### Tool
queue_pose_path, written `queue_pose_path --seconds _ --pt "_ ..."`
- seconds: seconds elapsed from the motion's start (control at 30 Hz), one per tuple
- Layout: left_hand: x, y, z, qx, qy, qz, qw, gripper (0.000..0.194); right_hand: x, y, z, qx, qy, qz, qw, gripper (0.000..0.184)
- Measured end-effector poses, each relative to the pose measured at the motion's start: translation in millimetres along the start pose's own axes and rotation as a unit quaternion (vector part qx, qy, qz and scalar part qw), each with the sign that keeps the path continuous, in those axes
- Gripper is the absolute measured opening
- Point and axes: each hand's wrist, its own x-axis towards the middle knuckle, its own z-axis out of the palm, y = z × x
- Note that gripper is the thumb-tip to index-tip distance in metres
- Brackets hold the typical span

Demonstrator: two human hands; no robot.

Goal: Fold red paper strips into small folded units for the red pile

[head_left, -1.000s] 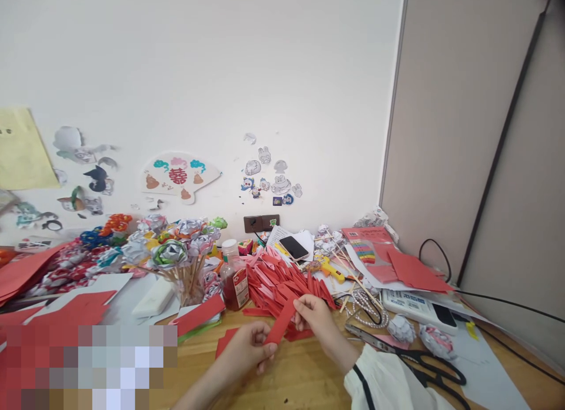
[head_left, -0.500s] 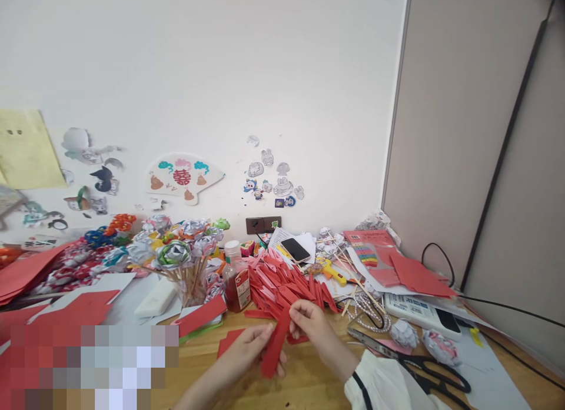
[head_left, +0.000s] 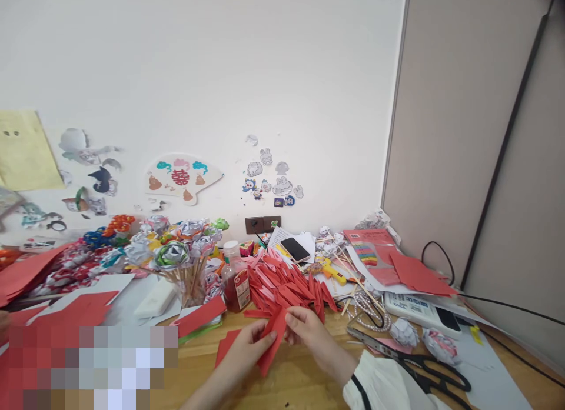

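Observation:
A red paper strip (head_left: 270, 346) is held between both hands over the wooden table. My left hand (head_left: 247, 346) pinches its left side, thumb on top. My right hand (head_left: 306, 333) grips the strip's upper right edge between thumb and fingers. The paper looks creased and partly opened along its length. Beneath my left hand lies more red paper (head_left: 226, 344), partly covered by the hand. Just beyond the hands spreads a heap of folded red paper pieces (head_left: 286, 283).
Black-handled scissors (head_left: 424, 366) lie at right beside crumpled paper balls (head_left: 404, 333). Behind are a bottle of reddish liquid (head_left: 235, 283), a phone (head_left: 295, 249) and a yellow glue gun (head_left: 332, 271). Paper flowers (head_left: 174, 254) and sticks (head_left: 193, 286) crowd the left. A pixelated area covers the lower left.
The strip has widened between my hands, and my left thumb now presses on it. My right hand has shifted slightly down. At the far left edge, part of a hand has appeared.

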Motion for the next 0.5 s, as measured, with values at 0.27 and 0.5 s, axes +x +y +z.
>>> queue_pose_path --seconds 0.27,0.5 --pt "-3.0 6.3 1.8 0.011 -0.019 0.013 1.0 0.025 -0.1 1.9 -2.4 0.038 -0.003 -0.016 0.999 0.032" --pt "-3.3 7.2 2.3 0.033 -0.026 0.019 0.999 0.023 -0.6 2.7 -2.7 0.031 -0.009 0.003 0.999 0.027"
